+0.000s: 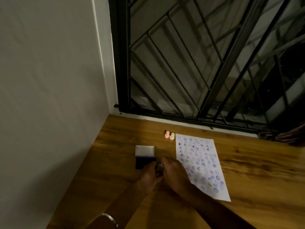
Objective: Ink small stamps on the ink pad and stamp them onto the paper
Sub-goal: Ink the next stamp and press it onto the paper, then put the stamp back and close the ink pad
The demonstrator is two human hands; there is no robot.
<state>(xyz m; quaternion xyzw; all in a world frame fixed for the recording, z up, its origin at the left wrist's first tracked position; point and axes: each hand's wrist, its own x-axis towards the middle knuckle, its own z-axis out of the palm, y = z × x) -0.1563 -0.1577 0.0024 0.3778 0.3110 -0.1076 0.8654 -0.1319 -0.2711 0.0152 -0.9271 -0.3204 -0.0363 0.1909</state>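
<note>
A white paper [202, 164] covered with several purple stamp prints lies on the wooden table [247, 171]. Left of it sits a dark purple ink pad [142, 162] with its white lid [144, 150] open behind it. My left hand [148, 176] rests at the pad's near right corner. My right hand [173, 172] is close beside it, and a small greenish stamp [160, 165] shows between the two hands, pinched by fingers; which hand grips it is blurred. A pink stamp [167, 134] and a cream stamp [172, 136] stand upright beyond the paper's far left corner.
A white wall [49, 96] borders the table on the left. A black metal window grille [198, 63] rises along the far edge. A dark bundle of cloth [287, 134] lies at the far right.
</note>
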